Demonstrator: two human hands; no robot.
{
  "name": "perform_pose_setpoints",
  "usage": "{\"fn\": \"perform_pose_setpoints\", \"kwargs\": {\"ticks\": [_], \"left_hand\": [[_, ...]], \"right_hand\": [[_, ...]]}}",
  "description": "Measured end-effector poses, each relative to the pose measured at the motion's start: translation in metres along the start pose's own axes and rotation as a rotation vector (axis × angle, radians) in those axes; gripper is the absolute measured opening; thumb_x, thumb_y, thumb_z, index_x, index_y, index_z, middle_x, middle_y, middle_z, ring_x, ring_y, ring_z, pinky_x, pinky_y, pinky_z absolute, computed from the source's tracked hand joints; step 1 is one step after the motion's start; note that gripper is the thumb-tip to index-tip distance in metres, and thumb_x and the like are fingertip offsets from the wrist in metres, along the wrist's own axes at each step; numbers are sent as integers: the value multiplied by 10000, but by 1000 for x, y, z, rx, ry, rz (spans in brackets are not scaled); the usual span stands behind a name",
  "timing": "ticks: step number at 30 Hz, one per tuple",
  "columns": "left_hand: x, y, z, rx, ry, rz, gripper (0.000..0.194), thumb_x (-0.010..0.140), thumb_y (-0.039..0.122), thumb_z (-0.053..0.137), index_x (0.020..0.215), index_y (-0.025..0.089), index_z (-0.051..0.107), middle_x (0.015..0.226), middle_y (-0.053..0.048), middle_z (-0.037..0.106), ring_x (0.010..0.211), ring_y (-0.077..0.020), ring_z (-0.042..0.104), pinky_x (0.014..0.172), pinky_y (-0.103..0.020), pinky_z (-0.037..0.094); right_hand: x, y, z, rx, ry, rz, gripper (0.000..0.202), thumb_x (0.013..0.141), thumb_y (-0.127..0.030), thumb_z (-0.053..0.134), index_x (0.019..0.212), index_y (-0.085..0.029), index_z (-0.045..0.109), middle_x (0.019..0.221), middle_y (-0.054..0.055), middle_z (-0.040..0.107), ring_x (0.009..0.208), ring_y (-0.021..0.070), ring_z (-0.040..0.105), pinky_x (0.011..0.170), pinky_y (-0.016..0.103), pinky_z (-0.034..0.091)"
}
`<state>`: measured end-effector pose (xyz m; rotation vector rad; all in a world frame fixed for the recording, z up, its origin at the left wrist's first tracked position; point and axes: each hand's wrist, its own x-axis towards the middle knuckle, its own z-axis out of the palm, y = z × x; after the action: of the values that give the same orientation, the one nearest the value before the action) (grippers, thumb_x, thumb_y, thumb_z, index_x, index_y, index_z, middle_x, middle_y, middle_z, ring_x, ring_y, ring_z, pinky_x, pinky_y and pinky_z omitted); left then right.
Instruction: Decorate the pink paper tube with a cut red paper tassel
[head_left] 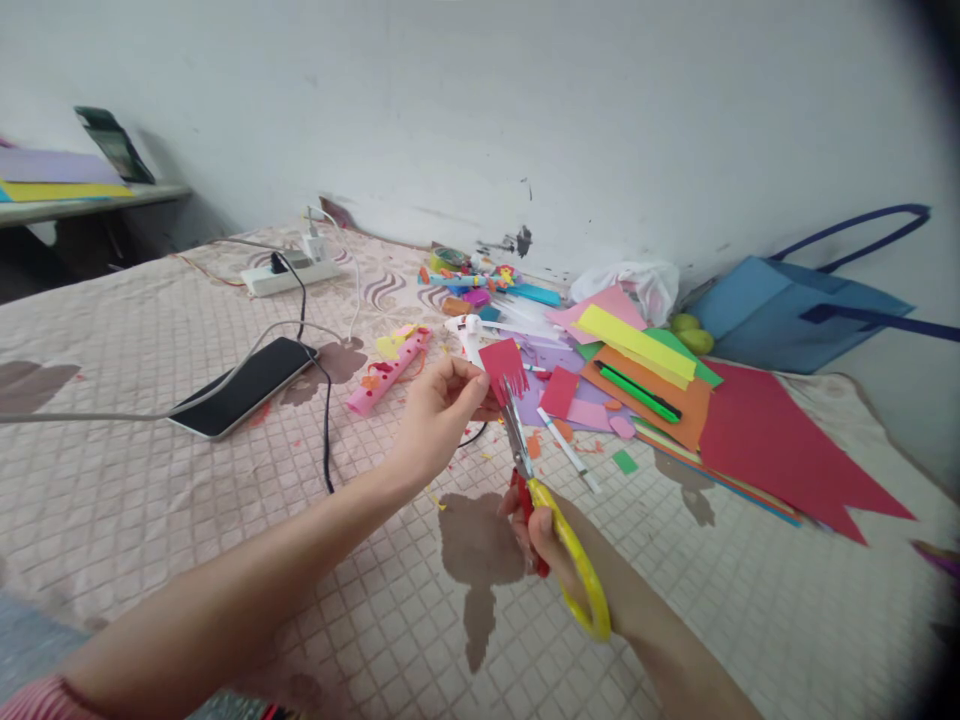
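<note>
Well inside the edges of the tablecloth (390,610), the left hand (437,412) pinched fringed red paper (499,362), the right hand (549,538) gripping scissors (516,437) whose overlong snip could detach strips.

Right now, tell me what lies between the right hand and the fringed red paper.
The scissors' blades: in the head view, they reach from the right hand to the fringed red paper.

A beige checked cloth (397,610) with brown patches is covering the broad surface by the wall. Lying directly on it are a flat black device (244,390), a white power strip (292,278) and a pink paper tube (390,374); a green scrap (624,461) is lying near stacked coloured sheets (787,450).
</note>
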<state>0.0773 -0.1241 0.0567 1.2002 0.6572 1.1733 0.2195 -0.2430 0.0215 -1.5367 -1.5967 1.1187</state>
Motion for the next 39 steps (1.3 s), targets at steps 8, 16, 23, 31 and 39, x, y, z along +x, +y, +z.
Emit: {"fn": "perform_pose_setpoints", "kwargs": {"ticks": [8, 16, 23, 31, 39], "left_hand": [[0, -3, -1, 21, 2, 1, 133, 809, 283, 594, 759, 182, 522, 725, -1, 615, 647, -105, 620, 655, -258, 566], [2, -5, -1, 17, 5, 14, 133, 812, 274, 591, 756, 176, 522, 720, 0, 608, 638, -98, 610, 638, -244, 564], [2, -7, -2, 4, 8, 31, 130, 811, 259, 586, 759, 160, 519, 716, 5, 601, 634, -92, 613, 628, -236, 567], [1, -3, -1, -6, 8, 23, 136, 824, 255, 581, 761, 154, 514, 719, 2, 602, 636, -89, 618, 642, -230, 564], [2, -4, -2, -5, 3, 24, 123, 813, 251, 590, 751, 165, 529, 702, 8, 595, 619, -89, 609, 613, -229, 569]], "right_hand": [[-2, -2, 0, -77, 5, -24, 555, 880, -679, 235, 901, -194, 503, 593, -42, 409, 503, 112, 397, 488, 245, 338], [-2, 2, 2, -47, 24, 8, 529, 884, -669, 246, 884, -199, 489, 598, -44, 395, 475, 95, 354, 436, 215, 333], [0, -6, 3, -1, 27, 84, 607, 784, -787, 266, 795, -205, 436, 563, -61, 357, 450, 86, 336, 403, 207, 305], [5, -8, 4, 1, 61, 159, 669, 660, -876, 311, 708, -215, 400, 534, -59, 353, 434, 87, 321, 380, 219, 281], [-2, 0, 0, -47, -3, -71, 500, 900, -647, 238, 848, -206, 467, 609, -45, 396, 525, 107, 379, 513, 243, 345]]}}
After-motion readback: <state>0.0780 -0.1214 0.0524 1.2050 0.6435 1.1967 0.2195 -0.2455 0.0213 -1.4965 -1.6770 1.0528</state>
